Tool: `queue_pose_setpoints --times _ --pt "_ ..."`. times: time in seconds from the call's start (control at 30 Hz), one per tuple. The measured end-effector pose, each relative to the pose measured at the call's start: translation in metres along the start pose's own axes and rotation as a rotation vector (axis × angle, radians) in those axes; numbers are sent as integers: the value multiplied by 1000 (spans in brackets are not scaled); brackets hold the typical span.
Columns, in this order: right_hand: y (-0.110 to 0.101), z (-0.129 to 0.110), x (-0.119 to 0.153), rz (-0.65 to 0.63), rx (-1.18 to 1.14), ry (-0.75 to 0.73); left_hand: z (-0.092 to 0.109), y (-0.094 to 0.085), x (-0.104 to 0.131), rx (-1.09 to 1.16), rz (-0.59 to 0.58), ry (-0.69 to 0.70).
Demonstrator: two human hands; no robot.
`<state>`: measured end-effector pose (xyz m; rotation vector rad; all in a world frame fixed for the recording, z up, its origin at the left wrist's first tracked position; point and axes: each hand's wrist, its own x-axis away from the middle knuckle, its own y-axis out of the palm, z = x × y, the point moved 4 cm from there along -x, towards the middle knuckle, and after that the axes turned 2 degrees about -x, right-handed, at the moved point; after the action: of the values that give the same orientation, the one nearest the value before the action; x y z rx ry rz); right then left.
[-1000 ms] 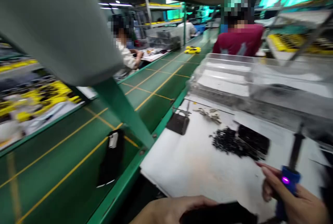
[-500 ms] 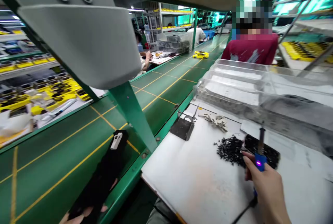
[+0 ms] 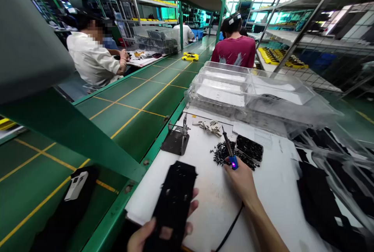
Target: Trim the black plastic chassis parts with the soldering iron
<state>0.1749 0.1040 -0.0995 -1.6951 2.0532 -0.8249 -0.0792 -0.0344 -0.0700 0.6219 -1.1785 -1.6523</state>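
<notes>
My left hand [image 3: 143, 232] grips a flat black plastic part [image 3: 172, 201] with small holes and a square opening, held over the near edge of the white worktop [image 3: 210, 197]. In my right hand [image 3: 244, 178] is a blue-handled soldering iron [image 3: 230, 150], its tip pointing up and away and a small light glowing on the handle. Beneath the iron lies a pile of small black pieces [image 3: 219, 154], beside an open box [image 3: 249, 148] full of similar black pieces. Small pale pieces [image 3: 212, 127] lie behind the pile. A dark metal stand [image 3: 177, 141] sits at the worktop's left edge.
A green conveyor belt [image 3: 140, 127] runs along the left, carrying a black part with a white piece [image 3: 76, 185] and yellow toy cars [image 3: 190, 57]. Clear plastic trays [image 3: 222, 88] stand behind; black parts [image 3: 318, 197] lie in trays at right. Co-workers [image 3: 233, 47] sit further along.
My left hand has come from over the belt to the worktop with a black part; another black part stays on the belt. The view has turned right. My right hand still holds the iron.
</notes>
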Motion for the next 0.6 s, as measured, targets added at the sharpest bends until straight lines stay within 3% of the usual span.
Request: queue_pose_setpoints --times 0.1,0.2,0.37,0.6 --pt "9 -7 -4 -45 25 -23 -10 10 -43 22 -80 10" --pt "15 -8 -9 -55 61 -22 -12 3 -65 112 -77 5" --pt "17 -6 -12 -56 98 -6 -21 -10 -74 176 -17 -63" --pt "16 -11 -14 -68 126 -11 -37 -12 -84 218 124 -111"
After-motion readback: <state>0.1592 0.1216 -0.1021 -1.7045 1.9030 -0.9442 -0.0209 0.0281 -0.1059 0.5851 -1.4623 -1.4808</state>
